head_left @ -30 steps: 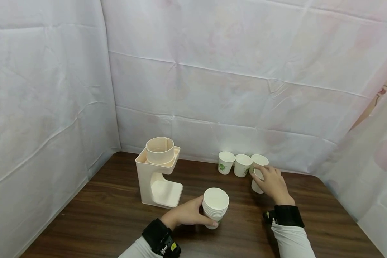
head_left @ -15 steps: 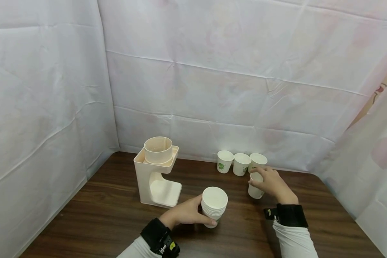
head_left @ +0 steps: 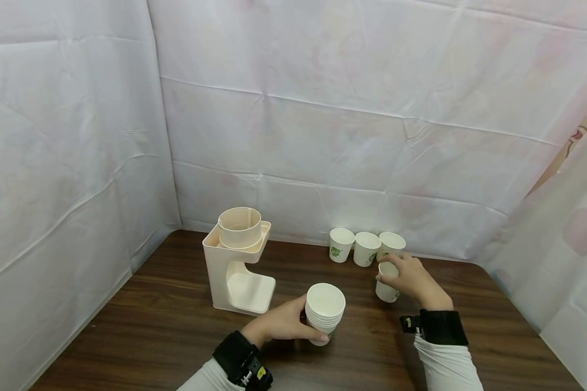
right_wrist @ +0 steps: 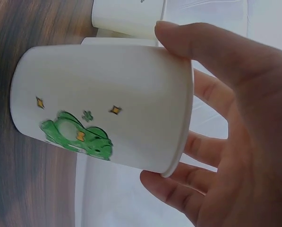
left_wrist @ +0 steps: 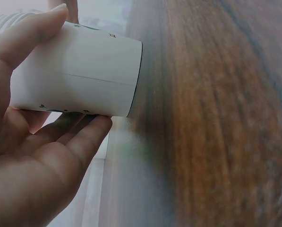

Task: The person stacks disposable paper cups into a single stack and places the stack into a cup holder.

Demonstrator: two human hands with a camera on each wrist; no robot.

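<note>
My left hand grips a stack of nested white paper cups at the front middle of the table, thumb on the near side. In the left wrist view the lowest cup shows its smooth wall and base close to the wood, with fingers along its side. Farther right, my right hand holds a single paper cup by its rim from above. The right wrist view shows a green cartoon animal on this cup, the thumb at one side of the rim and fingers at the other.
Behind the held cup, three white paper cups stand in a row by the back curtain. At left is a cream plastic stand with a round holder on top. All rest on a dark wooden table.
My right hand has drawn the single paper cup a little toward the front, away from the row, then nearly stopped. The left hand and the cup stack stay in place.
</note>
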